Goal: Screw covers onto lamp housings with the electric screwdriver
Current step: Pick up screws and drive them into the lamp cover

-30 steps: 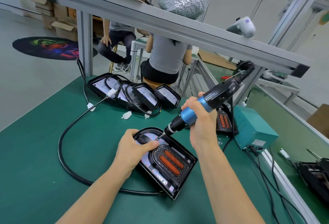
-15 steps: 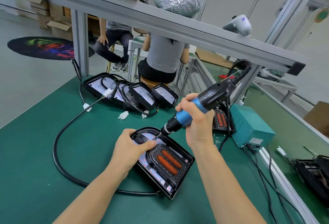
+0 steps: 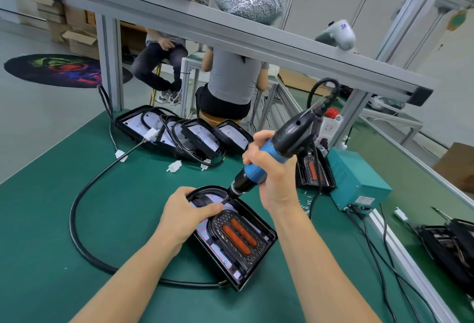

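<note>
Holding the lamp housing [image 3: 232, 240] flat on the green bench [image 3: 64, 245] is the left hand's [image 3: 184, 216] job: its fingers curl over the rounded far end, thumb pressed along the inner edge beside the ribbed black cover [image 3: 237, 235] with its two orange strips. Just beyond, the right hand [image 3: 269, 176] wraps all its fingers round the blue grip of the electric screwdriver [image 3: 272, 158], which leans and has its bit down at the housing's far end, close by the thumb. To my eye the screw seats best if the driver is brought nearer upright and pushed straight down, thumb kept off the bit. Farther back, more housings [image 3: 184, 135] stand in a row.
</note>
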Demonstrator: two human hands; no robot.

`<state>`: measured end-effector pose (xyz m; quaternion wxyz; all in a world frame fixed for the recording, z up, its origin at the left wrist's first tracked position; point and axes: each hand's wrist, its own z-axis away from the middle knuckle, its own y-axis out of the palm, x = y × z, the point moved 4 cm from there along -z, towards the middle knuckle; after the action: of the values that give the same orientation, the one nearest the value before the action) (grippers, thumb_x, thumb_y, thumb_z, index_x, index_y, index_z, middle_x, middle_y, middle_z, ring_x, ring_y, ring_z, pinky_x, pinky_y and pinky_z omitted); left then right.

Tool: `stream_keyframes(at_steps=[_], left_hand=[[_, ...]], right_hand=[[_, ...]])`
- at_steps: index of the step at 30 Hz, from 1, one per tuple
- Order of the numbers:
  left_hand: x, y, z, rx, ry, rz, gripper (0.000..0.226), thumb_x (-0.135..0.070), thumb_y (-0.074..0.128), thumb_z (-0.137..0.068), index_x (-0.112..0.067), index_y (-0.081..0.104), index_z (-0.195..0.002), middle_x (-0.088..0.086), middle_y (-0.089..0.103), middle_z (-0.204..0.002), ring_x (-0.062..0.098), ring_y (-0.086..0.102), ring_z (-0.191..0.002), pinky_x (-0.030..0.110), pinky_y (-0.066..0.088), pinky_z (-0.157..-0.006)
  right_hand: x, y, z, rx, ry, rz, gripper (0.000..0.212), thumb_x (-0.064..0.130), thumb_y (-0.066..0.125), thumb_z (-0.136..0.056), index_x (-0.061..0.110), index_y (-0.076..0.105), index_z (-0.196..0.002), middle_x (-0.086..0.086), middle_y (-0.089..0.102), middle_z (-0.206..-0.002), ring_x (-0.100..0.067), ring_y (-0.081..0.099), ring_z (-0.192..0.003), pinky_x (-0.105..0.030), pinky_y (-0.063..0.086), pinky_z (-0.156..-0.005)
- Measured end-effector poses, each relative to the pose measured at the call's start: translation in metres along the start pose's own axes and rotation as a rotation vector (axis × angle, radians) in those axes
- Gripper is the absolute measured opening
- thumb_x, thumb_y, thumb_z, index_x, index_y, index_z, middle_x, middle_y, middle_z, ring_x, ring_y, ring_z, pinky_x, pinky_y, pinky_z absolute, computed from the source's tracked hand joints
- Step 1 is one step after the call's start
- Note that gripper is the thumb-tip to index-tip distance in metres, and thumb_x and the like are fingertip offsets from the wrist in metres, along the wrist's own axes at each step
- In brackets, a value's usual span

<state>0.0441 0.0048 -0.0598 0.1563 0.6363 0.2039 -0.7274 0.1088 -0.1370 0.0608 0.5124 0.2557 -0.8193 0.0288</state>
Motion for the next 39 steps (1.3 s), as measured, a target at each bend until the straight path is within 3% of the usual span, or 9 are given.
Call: stream_keyframes(at_steps=[10, 18, 21, 25, 28, 31, 34, 36, 39], left_hand=[[0.005, -0.005, 0.004, -0.001, 0.048, -0.047, 0.052, -0.027, 0.087, -0.065, -0.020, 0.057, -0.106, -0.007, 0.065, -0.103, 0.011, 0.061, -0.098, 0.028, 0.045, -0.083], [0.002, -0.014, 0.001, 0.051, 0.076, -0.246, 0.046, -0.041, 0.081, -0.070, -0.026, 0.055, -0.105, -0.011, 0.064, -0.100, 0.012, 0.060, -0.099, 0.029, 0.045, -0.083], [0.002, -0.017, 0.001, 0.056, 0.059, -0.387, 0.055, -0.053, 0.076, -0.072, -0.027, 0.055, -0.115, -0.003, 0.063, -0.109, 0.022, 0.054, -0.110, 0.041, 0.041, -0.099], [-0.005, -0.019, 0.006, 0.063, 0.039, -0.464, 0.074, -0.069, 0.062, -0.059, -0.027, 0.055, -0.120, 0.000, 0.062, -0.114, 0.025, 0.053, -0.114, 0.044, 0.038, -0.103], [-0.015, -0.021, 0.008, 0.085, 0.088, -0.546, 0.069, -0.073, 0.056, -0.053, -0.027, 0.062, -0.105, -0.006, 0.064, -0.103, 0.024, 0.056, -0.108, 0.043, 0.040, -0.100], [-0.021, -0.021, 0.007, 0.131, 0.085, -0.543, 0.068, -0.067, 0.060, -0.055, -0.025, 0.060, -0.109, -0.002, 0.061, -0.115, 0.026, 0.050, -0.119, 0.046, 0.036, -0.105], [-0.037, -0.013, 0.007, 0.002, 0.186, -0.589, 0.065, -0.050, 0.072, -0.075, -0.017, 0.055, -0.128, 0.004, 0.053, -0.133, 0.025, 0.042, -0.129, 0.046, 0.030, -0.109], [-0.059, 0.007, 0.014, -0.063, 0.407, -0.628, 0.041, -0.032, 0.070, -0.083, -0.016, 0.062, -0.120, 0.001, 0.059, -0.127, 0.023, 0.045, -0.125, 0.043, 0.033, -0.106], [-0.087, 0.057, 0.030, 0.047, 0.652, -0.650, 0.017, -0.020, 0.067, -0.084, -0.021, 0.070, -0.101, -0.005, 0.068, -0.105, 0.021, 0.053, -0.108, 0.041, 0.036, -0.099]], right_hand=[[0.014, -0.036, 0.011, -0.438, -0.113, -0.195, 0.025, 0.001, 0.063, -0.069, 0.015, 0.054, -0.089, 0.003, 0.059, -0.063, -0.017, 0.060, -0.060, -0.027, 0.050, -0.066], [0.041, -0.070, 0.034, -0.552, -0.189, -0.246, 0.023, -0.001, 0.059, -0.071, 0.017, 0.056, -0.084, 0.003, 0.054, -0.058, -0.013, 0.054, -0.050, -0.026, 0.050, -0.060], [0.050, -0.084, 0.045, -0.599, -0.206, -0.251, 0.023, 0.000, 0.058, -0.070, 0.018, 0.055, -0.084, 0.005, 0.051, -0.054, -0.012, 0.051, -0.049, -0.025, 0.049, -0.060], [0.056, -0.097, 0.061, -0.654, -0.213, -0.202, 0.023, 0.001, 0.058, -0.069, 0.018, 0.054, -0.085, 0.005, 0.050, -0.053, -0.013, 0.051, -0.049, -0.026, 0.048, -0.061], [0.063, -0.106, 0.071, -0.680, -0.224, -0.151, 0.024, 0.001, 0.058, -0.071, 0.017, 0.054, -0.087, 0.003, 0.049, -0.053, -0.014, 0.051, -0.050, -0.028, 0.047, -0.063], [0.072, -0.116, 0.079, -0.709, -0.264, -0.106, 0.024, 0.001, 0.058, -0.071, 0.017, 0.054, -0.087, 0.004, 0.049, -0.055, -0.015, 0.051, -0.050, -0.029, 0.047, -0.062], [0.077, -0.127, 0.087, -0.739, -0.295, -0.070, 0.024, 0.000, 0.058, -0.071, 0.017, 0.055, -0.087, 0.002, 0.049, -0.056, -0.016, 0.051, -0.050, -0.028, 0.047, -0.062], [0.079, -0.133, 0.091, -0.750, -0.296, -0.061, 0.024, -0.001, 0.058, -0.071, 0.016, 0.054, -0.087, 0.001, 0.049, -0.055, -0.017, 0.050, -0.051, -0.028, 0.047, -0.063], [0.080, -0.139, 0.095, -0.780, -0.290, -0.051, 0.024, -0.002, 0.058, -0.070, 0.016, 0.054, -0.086, 0.000, 0.050, -0.054, -0.018, 0.051, -0.051, -0.024, 0.047, -0.060]])
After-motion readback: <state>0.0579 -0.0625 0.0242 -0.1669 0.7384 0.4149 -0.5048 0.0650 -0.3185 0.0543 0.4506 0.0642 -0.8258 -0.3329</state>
